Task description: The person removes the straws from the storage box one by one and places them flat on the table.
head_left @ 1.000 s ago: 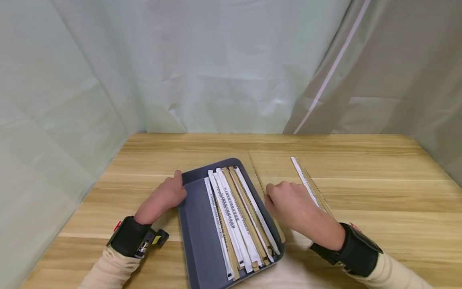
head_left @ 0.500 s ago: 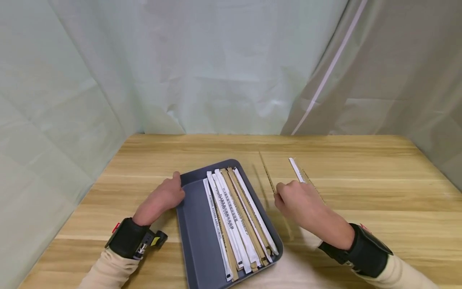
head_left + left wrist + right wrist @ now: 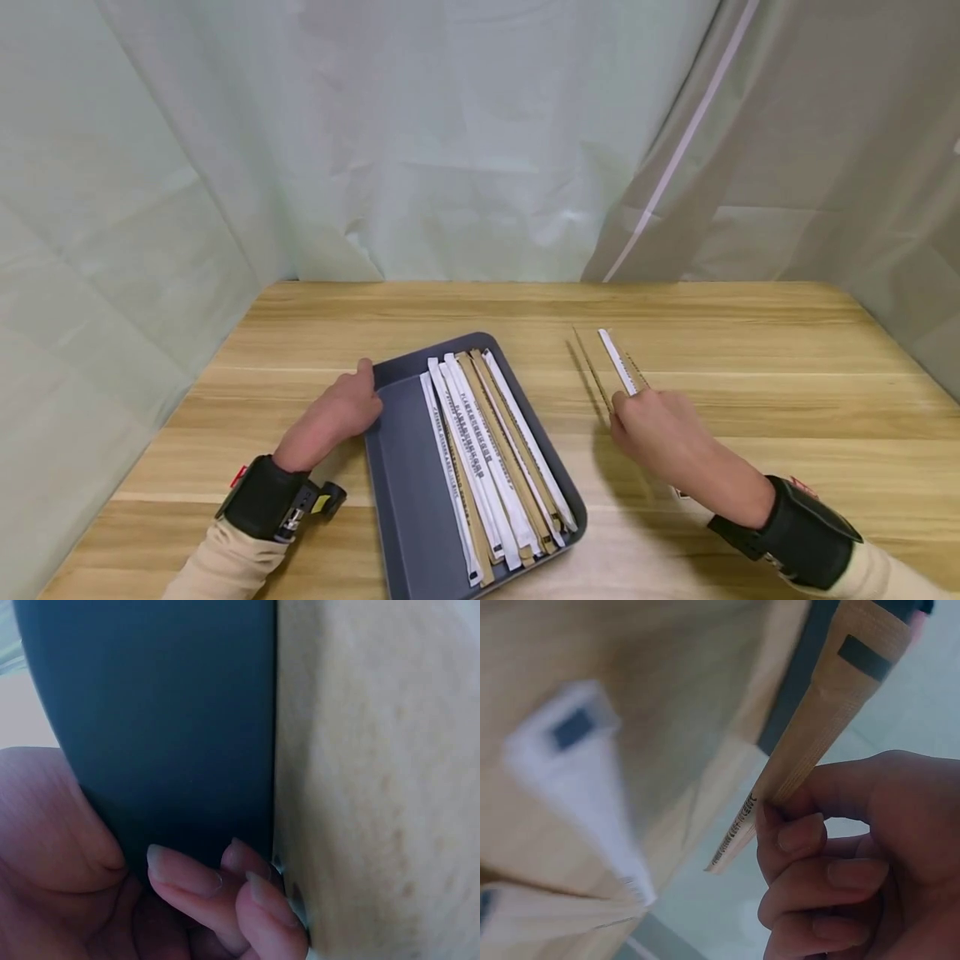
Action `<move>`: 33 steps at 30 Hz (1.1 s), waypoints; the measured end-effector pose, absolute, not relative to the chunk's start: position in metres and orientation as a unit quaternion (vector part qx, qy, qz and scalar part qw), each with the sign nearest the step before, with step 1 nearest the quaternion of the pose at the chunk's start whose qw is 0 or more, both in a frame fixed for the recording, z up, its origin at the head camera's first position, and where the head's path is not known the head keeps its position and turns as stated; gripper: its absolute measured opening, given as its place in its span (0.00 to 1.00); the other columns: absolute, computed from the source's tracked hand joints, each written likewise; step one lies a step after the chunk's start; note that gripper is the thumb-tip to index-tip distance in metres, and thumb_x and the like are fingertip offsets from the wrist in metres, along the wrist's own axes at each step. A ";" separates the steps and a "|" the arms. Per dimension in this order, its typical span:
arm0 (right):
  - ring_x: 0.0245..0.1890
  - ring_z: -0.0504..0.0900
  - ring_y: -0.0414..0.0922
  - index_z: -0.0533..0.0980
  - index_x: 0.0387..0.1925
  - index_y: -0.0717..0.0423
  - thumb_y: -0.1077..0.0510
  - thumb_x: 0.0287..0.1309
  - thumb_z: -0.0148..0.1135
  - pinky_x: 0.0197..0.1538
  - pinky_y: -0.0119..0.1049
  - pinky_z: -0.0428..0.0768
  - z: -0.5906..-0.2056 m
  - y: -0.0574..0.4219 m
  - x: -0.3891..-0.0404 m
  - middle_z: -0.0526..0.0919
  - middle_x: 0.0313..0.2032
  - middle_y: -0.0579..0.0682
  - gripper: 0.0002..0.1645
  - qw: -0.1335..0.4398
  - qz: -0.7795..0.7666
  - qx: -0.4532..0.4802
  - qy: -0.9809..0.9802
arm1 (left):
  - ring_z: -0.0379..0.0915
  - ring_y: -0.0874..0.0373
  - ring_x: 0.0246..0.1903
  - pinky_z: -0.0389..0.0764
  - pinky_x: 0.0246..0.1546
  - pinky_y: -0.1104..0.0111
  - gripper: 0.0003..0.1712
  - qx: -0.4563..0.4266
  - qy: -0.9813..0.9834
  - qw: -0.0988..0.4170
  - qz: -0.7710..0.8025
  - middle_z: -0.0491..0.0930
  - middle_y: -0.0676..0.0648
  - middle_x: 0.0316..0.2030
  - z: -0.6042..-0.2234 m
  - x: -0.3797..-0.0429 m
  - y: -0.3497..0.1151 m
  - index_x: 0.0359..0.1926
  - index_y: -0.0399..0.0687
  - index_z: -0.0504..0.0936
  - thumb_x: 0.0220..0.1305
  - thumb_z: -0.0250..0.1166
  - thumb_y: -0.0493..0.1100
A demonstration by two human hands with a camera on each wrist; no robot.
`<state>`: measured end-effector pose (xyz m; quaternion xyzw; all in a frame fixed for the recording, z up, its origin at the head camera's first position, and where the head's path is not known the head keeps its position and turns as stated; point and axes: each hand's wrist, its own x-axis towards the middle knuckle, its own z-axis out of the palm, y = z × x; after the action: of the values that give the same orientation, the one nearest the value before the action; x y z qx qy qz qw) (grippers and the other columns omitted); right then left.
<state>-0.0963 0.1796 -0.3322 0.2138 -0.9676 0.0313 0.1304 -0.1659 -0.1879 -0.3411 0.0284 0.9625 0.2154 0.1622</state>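
In the head view my left hand (image 3: 339,419) grips the far left corner of a dark grey tray (image 3: 408,483). Its fingers curl against the outer wall (image 3: 180,735) in the left wrist view. Several white and brown paper-wrapped straws (image 3: 480,454) lie lengthwise along the tray's right side. Right of the tray, my right hand (image 3: 663,429) holds a brown paper-wrapped straw (image 3: 810,731), pinched between thumb and forefinger, its far end pointing away. Under and beyond that hand lie a white wrapped straw (image 3: 618,362) and a brown one (image 3: 636,367), partly hidden by it.
The wooden table (image 3: 765,375) runs back to a pale hanging curtain (image 3: 465,167), with more sheeting (image 3: 97,250) along the left. Both wrists wear black camera bands, the left one (image 3: 262,500) beside the tray.
My right hand has moved right, away from the tray's edge, carrying the brown wrapped straw toward the two on the table. My left hand stays on the tray.
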 end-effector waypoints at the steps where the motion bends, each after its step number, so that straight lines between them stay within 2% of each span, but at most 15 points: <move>1: 0.11 0.62 0.41 0.62 0.14 0.51 0.63 0.53 0.62 0.13 0.38 0.63 -0.334 0.182 -0.096 0.62 0.11 0.44 0.20 0.126 0.026 0.212 -0.969 | 0.69 0.49 0.24 0.67 0.22 0.65 0.30 0.029 0.962 0.162 0.216 0.70 0.30 0.36 -0.341 -0.166 -0.188 0.64 0.19 0.47 0.66 0.45 0.32; 5: 0.12 0.64 0.43 0.63 0.15 0.52 0.61 0.54 0.63 0.13 0.39 0.64 -0.337 0.190 -0.094 0.63 0.13 0.46 0.20 0.107 0.010 0.194 -0.975 | 0.69 0.49 0.24 0.67 0.23 0.64 0.30 0.035 0.964 0.156 0.214 0.71 0.30 0.36 -0.340 -0.166 -0.188 0.64 0.19 0.48 0.66 0.45 0.32; 26: 0.11 0.63 0.42 0.64 0.15 0.54 0.63 0.54 0.63 0.11 0.37 0.63 -0.344 0.206 -0.093 0.62 0.13 0.47 0.19 0.104 -0.013 0.159 -0.982 | 0.69 0.49 0.25 0.67 0.23 0.64 0.31 0.031 0.963 0.160 0.216 0.71 0.30 0.37 -0.339 -0.165 -0.189 0.64 0.19 0.48 0.66 0.45 0.32; 33: 0.11 0.64 0.43 0.65 0.17 0.54 0.61 0.55 0.63 0.12 0.39 0.63 -0.343 0.204 -0.095 0.63 0.13 0.47 0.18 0.095 -0.007 0.153 -0.984 | 0.69 0.49 0.25 0.68 0.23 0.64 0.30 0.032 0.964 0.159 0.213 0.71 0.30 0.36 -0.340 -0.166 -0.189 0.64 0.19 0.48 0.65 0.45 0.32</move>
<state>-0.0950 0.2036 -0.3427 0.1528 -0.9837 -0.0068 0.0948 -0.1662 -0.1887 -0.3404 0.0315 0.9635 0.2131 0.1588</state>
